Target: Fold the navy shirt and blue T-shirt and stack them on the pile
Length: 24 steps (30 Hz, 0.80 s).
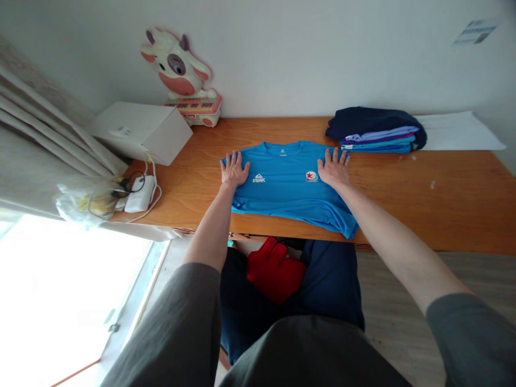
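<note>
A blue T-shirt (282, 183) lies front side up on the wooden table, its collar toward the wall. White lettering shows on one side of its chest and a round badge on the other. The lower part is folded and bunched near the table's front edge. My left hand (234, 171) rests flat with fingers spread on the shirt's left shoulder. On the right shoulder lies my right hand (335, 169), also flat with its fingers apart. Neither hand grips the cloth.
A stack of folded clothes (374, 131) sits at the back right, beside white paper (459, 131). Along the left are a white box (141, 129), a cow-shaped toy keyboard (185, 80), a power strip (140, 193) with cables and a plastic bag (86, 201). A red cushion-like thing (276, 271) is on my lap.
</note>
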Motion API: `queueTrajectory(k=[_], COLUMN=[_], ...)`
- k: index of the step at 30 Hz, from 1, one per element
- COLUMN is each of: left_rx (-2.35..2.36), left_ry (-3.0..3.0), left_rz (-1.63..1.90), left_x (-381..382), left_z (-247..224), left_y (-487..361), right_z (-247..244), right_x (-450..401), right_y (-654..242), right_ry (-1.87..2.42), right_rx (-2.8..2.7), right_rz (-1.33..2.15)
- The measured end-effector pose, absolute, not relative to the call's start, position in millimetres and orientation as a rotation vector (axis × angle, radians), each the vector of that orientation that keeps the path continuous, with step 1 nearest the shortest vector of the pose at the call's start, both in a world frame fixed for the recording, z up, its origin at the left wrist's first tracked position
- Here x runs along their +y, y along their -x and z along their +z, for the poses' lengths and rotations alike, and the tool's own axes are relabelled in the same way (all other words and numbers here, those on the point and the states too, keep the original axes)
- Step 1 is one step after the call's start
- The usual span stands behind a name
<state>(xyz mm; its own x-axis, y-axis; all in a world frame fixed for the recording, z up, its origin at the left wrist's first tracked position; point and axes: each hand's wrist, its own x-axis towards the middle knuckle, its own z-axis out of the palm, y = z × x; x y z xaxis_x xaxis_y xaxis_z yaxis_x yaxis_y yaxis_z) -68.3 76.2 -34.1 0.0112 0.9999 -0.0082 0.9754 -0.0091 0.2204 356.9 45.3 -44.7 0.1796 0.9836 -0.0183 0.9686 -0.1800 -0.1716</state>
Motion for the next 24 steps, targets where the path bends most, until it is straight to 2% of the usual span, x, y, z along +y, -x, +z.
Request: queueTrajectory(k=[13,24], left_rx=[2.119,2.092], left_ry=[-2.140,-2.078], left_rz=[0.169,0.209], left_x=[78.3,75.0], left_z=[-36.7,-32.3], left_y=[67.8,66.8], right_z=[-45.1,-43.5], right_x=[43.9,44.4], right_y=[-356.2,-355.9], right_ry=[2.350,2.289], right_rx=[-1.983,-1.924], right_rz=[0.091,0.191])
